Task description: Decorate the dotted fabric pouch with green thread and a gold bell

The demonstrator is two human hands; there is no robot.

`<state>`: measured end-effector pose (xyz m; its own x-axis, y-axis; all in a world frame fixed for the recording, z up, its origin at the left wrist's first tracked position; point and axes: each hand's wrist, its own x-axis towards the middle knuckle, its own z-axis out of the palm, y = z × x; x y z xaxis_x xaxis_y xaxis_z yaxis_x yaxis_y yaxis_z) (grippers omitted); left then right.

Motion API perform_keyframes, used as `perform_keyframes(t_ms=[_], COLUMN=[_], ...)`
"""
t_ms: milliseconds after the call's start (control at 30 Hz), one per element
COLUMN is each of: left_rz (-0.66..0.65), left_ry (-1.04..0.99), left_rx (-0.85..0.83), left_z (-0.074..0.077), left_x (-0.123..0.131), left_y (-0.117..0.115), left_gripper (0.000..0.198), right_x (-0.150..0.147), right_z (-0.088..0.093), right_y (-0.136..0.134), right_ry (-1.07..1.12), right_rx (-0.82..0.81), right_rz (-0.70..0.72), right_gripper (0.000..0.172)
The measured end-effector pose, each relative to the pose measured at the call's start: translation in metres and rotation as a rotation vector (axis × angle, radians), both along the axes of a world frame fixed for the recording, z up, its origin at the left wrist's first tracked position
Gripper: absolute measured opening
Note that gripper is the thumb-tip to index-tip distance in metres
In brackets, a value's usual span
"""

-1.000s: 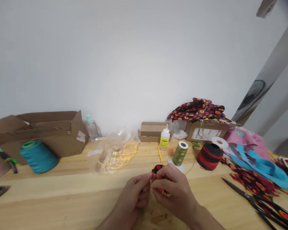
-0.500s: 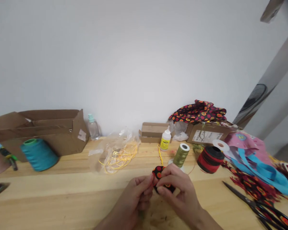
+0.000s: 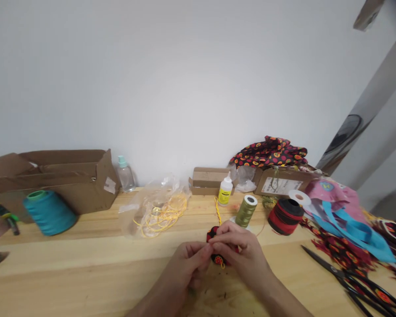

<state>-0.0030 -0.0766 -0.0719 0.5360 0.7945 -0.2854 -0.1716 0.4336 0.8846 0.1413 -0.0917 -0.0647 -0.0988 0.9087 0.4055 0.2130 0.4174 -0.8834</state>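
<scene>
A small black fabric piece [image 3: 218, 259] with red and orange round motifs is between my hands, low in the middle of the view. My left hand [image 3: 192, 263] pinches at its left edge, thumb and forefinger together. From the other side my right hand [image 3: 240, 250] grips it, fingertips meeting those of the left and covering most of the cloth. A twisted yellow cord [image 3: 218, 213] runs up from the piece toward the white glue bottle [image 3: 225, 192], and a yellow loop shows at its lower edge. Whatever lies right between the fingertips is hidden.
Behind my hands stand an olive thread spool [image 3: 246, 211] and a red-black roll [image 3: 285, 215]. Black scissors [image 3: 338, 272] lie right, near blue ribbon [image 3: 359, 233] and fabric scraps. Yellow cord in a plastic bag [image 3: 165, 213], a teal thread cone [image 3: 49, 213] and a cardboard box [image 3: 86, 189] are left.
My right hand's fingertips have moved left to meet my left hand's at the fabric's edge. A yellow loop now shows below the cloth. The view has shifted slightly.
</scene>
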Motion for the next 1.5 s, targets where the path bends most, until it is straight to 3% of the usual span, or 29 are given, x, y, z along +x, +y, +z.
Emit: perform_keyframes(t_ms=[233, 333, 467, 800, 1000, 1133, 1267, 1367, 1500], left_rz=[0.055, 0.031, 0.028, -0.021, -0.019, -0.002, 0.068, 0.099, 0.122], left_ry=[0.110, 0.073, 0.082, 0.024, 0.147, 0.310, 0.259, 0.136, -0.059], left_rx=[0.058, 0.029, 0.016, 0.024, 0.110, 0.257, 0.378, 0.220, -0.061], left_z=[0.003, 0.000, -0.001, -0.003, 0.001, 0.005, 0.007, 0.005, -0.002], left_x=[0.000, 0.000, 0.000, 0.000, 0.000, 0.001, 0.002, 0.002, 0.002], left_y=[0.000, 0.000, -0.001, -0.001, -0.002, -0.001, -0.001, -0.001, -0.002], left_gripper=[0.038, 0.036, 0.037, 0.034, 0.036, 0.034, 0.031, 0.029, 0.030], right_x=[-0.005, -0.003, 0.001, 0.003, 0.004, 0.000, -0.007, -0.010, -0.008], right_z=[-0.007, -0.007, -0.003, -0.005, -0.003, 0.004, 0.004, -0.002, -0.008], right_y=[0.003, 0.002, 0.001, 0.008, 0.006, 0.000, -0.007, -0.011, -0.012], right_ry=[0.421, 0.515, 0.611, 0.778, 0.611, 0.478, 0.122, -0.122, -0.226], right_rx=[-0.387, -0.448, -0.409, -0.374, -0.354, -0.223, 0.191, 0.539, 0.634], right_rz=[0.175, 0.202, 0.203, 0.020, -0.187, -0.213, -0.130, -0.065, -0.109], right_gripper=[0.020, 0.021, 0.020, 0.020, 0.012, 0.007, 0.011, 0.020, 0.024])
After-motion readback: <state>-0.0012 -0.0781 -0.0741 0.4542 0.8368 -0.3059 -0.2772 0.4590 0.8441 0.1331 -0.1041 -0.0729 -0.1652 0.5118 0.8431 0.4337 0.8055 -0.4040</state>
